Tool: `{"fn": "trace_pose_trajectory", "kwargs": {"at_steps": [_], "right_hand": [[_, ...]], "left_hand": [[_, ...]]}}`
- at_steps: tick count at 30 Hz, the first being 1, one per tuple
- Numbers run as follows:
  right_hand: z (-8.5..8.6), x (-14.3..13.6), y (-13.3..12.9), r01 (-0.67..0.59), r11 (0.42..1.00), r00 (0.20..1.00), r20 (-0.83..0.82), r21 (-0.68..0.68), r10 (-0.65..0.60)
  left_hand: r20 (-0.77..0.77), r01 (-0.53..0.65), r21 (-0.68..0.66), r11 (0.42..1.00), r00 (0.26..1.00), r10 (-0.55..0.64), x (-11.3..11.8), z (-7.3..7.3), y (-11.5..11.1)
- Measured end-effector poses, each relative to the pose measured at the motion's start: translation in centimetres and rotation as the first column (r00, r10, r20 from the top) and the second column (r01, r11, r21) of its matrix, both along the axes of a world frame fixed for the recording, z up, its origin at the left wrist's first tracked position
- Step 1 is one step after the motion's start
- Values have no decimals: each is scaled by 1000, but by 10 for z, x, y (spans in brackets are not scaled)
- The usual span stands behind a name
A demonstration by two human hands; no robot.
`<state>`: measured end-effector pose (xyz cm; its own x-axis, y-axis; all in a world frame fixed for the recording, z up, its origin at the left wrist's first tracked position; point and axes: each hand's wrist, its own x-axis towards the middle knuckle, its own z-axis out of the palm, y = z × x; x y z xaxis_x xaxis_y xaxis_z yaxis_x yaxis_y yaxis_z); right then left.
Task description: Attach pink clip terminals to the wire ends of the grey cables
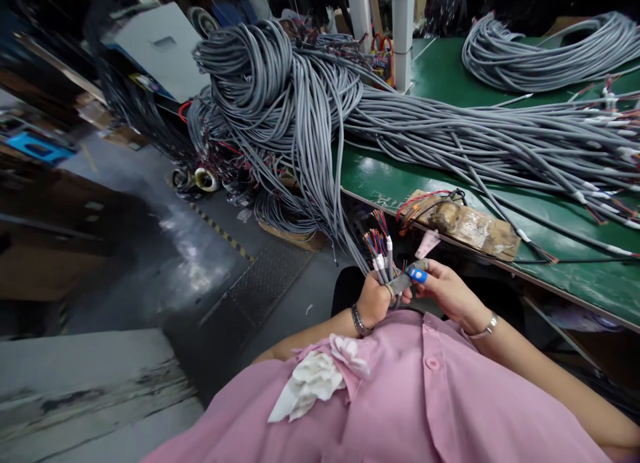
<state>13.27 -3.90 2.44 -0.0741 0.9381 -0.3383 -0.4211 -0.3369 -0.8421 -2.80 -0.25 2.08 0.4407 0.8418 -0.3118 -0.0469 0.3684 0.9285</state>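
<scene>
My left hand (374, 302) is closed round a small bunch of grey cables (381, 271), held upright just in front of the pink shirt. Their white-banded tops end in fanned, multicoloured wires (375, 243). A grey wrap (399, 284) lies across the thumb side of that hand. Close beside it, my right hand (447, 291) is closed in a pinch, with a blue wrap (418, 276) on the thumb and a greyish one on a finger. Whatever sits between those fingertips is too small and covered to make out.
Many long grey cables (440, 123) lie across the green table (370, 173) and hang over its left edge. A worn wooden block (465, 226) with red and black leads sits at the front edge. Another cable coil (540, 56) lies behind; white posts (403, 40) stand mid-table.
</scene>
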Motion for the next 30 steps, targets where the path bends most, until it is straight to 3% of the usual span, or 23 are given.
{"fn": "trace_pose_trajectory", "kwargs": {"at_steps": [6, 11, 21, 27, 30], "right_hand": [[6, -3, 4, -13, 997, 993, 118, 81, 3], [2, 0, 4, 76, 996, 986, 145, 50, -83], [1, -12, -2, 148, 988, 982, -125, 52, -140], [7, -24, -3, 183, 983, 945, -272, -17, -181], [3, -24, 0, 213, 974, 935, -274, -75, -225]], "left_hand": [[-15, 151, 20, 988, 988, -151, -3, 4, 5], [1, 60, 12, 998, 998, -60, -2, 0, 4], [26, -107, -9, 994, 994, 108, 4, 2, 2], [-18, 74, -44, 996, 997, -75, 5, 5, 1], [-28, 76, -32, 997, 997, -77, 4, 4, 1]]}}
